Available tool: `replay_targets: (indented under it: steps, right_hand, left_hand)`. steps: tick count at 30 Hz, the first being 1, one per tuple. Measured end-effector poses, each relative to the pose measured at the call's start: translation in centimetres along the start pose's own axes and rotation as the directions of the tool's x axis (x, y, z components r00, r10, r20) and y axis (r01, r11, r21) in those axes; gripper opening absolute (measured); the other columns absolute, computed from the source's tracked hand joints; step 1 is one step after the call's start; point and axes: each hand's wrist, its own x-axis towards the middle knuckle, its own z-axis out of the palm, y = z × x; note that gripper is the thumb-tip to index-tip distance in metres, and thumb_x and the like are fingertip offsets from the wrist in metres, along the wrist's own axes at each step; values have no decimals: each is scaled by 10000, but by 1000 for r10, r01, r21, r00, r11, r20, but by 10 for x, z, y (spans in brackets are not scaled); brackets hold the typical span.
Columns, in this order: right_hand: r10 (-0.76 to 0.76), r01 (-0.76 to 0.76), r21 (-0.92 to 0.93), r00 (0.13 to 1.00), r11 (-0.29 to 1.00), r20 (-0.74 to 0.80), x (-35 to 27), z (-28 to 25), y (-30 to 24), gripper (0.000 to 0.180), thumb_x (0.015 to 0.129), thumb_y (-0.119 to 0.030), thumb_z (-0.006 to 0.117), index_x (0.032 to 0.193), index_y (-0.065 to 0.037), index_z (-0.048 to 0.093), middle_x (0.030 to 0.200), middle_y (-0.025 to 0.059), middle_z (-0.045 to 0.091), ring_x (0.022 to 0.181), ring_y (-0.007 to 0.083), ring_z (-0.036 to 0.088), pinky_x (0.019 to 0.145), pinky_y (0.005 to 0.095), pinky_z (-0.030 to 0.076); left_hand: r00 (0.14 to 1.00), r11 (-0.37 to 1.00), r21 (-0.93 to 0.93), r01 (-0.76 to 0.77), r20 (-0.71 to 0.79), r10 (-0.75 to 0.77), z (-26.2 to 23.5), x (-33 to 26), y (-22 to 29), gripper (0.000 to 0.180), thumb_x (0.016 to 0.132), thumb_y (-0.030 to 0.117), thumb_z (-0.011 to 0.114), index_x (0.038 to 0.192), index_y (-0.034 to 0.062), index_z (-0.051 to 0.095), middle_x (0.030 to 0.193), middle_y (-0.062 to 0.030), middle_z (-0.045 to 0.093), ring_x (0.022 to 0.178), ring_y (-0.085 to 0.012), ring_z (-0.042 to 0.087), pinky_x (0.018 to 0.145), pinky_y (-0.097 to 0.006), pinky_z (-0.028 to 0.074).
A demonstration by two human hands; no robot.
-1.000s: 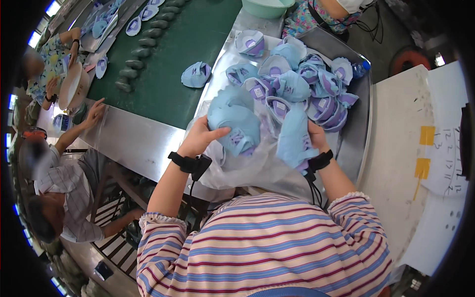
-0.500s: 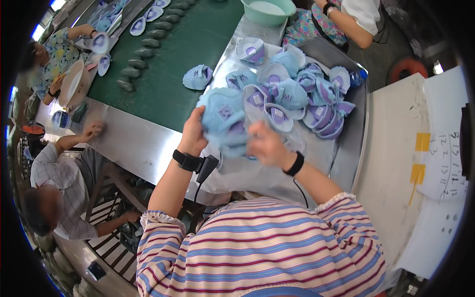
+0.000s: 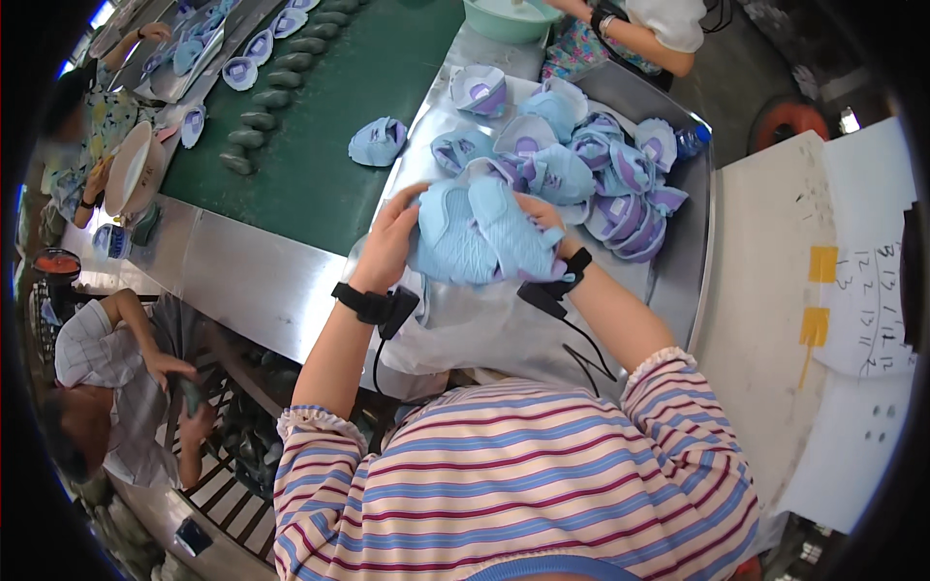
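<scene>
Held in front of me over the metal table are light blue shoe uppers [image 3: 484, 232], apparently two side by side, with their knitted outer sides showing. My left hand [image 3: 389, 237] is closed on their left edge. On the opposite side my right hand [image 3: 552, 218] grips them, its fingers partly hidden behind the fabric. Just beyond lies a heap of blue and purple shoe uppers [image 3: 560, 179], some turned to show pale linings. A lone shoe upper [image 3: 378, 142] rests at the edge of the green conveyor belt [image 3: 320, 155].
Dark shoe lasts [image 3: 276, 98] line the belt. A raised metal rim [image 3: 699, 242] bounds the heap on the right, near a blue-capped bottle [image 3: 692, 141]. A green basin [image 3: 504, 21] stands at the far edge. Co-workers sit left and far right; one handles a dark last [image 3: 192, 395].
The uppers have been turned, so their outer sides now show instead of the purple patch. My right hand, blurred before, has come up to grip their right side.
</scene>
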Motion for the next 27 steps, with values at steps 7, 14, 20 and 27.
replay_targets:
  steps: [7,14,20,27]
  right_hand:
    - [128,-186,-508,981,841,-147,47,-21,21,283,853,-240,565,1016,-10,561,848,12,576,747,54,506,618,207,406]
    - [-79,-8,-406,978,914,-195,52,39,23,341,863,-185,534,1161,-47,443,999,63,539,821,115,539,662,237,432]
    - [124,-243,-478,956,844,-266,28,4,35,282,820,-105,534,1088,-43,470,1061,57,511,895,174,579,698,276,453]
    - [291,-356,-420,933,835,-212,3,12,49,174,838,-105,523,1002,-45,515,971,37,550,859,159,588,678,259,451]
  left_hand:
    - [987,986,42,160,8,-160,-15,-27,-4,570,800,346,619,1175,-54,465,1105,-140,554,1000,-186,534,877,-298,412]
    - [935,984,102,143,-340,-101,-48,-19,8,534,611,111,782,1064,-45,546,962,-108,622,840,-189,602,759,-323,492]
    - [485,927,147,-346,-818,311,-244,38,55,391,711,86,709,1043,-28,538,1001,-108,602,884,-206,581,794,-322,460]
    - [391,851,315,-420,-783,483,-373,75,133,576,793,155,637,1296,84,365,1172,-126,497,1022,-209,516,867,-358,407]
